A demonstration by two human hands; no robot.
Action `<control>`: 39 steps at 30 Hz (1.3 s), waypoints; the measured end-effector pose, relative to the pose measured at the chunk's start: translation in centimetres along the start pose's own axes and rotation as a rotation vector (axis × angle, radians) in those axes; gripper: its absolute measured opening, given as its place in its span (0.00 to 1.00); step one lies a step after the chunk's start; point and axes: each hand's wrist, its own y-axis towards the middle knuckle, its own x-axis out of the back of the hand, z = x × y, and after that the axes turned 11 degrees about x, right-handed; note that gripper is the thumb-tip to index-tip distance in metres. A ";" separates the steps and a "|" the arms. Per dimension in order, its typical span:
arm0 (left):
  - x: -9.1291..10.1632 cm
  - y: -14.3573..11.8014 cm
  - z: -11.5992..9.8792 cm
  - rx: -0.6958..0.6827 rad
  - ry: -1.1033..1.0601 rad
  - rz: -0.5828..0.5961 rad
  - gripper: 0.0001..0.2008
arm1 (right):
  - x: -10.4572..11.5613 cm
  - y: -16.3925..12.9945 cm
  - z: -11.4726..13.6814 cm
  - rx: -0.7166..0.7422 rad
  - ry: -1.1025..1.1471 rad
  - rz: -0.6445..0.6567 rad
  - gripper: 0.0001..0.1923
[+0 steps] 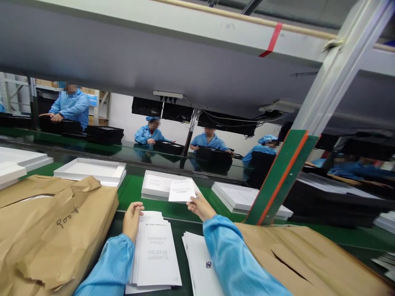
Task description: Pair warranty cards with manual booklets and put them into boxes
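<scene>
My right hand [201, 206] pinches a white manual [182, 191] by its lower right corner. It is held up over the near part of a white box [156, 185], which has a printed sheet inside. At the upper left corner of a stack of warranty policy leaflets [159, 255], my left hand [132, 220] has its fingers curled. Whether a leaflet is between those fingers is hidden. Beneath my right forearm lies a second stack of white booklets [199, 263] with a handwritten mark on top.
Brown paper packages flank me, one at left [61, 230] and one at right [308, 255]. Open white box parts [92, 169] sit along the green belt [129, 193]. A slanted post [286, 172] rises at right under an overhead shelf [154, 53]. Several people in blue work across the line.
</scene>
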 end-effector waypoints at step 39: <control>1.7 -5.4 1.2 -0.212 0.846 -0.223 0.26 | -3.6 -12.9 -4.1 0.431 -0.462 0.199 0.08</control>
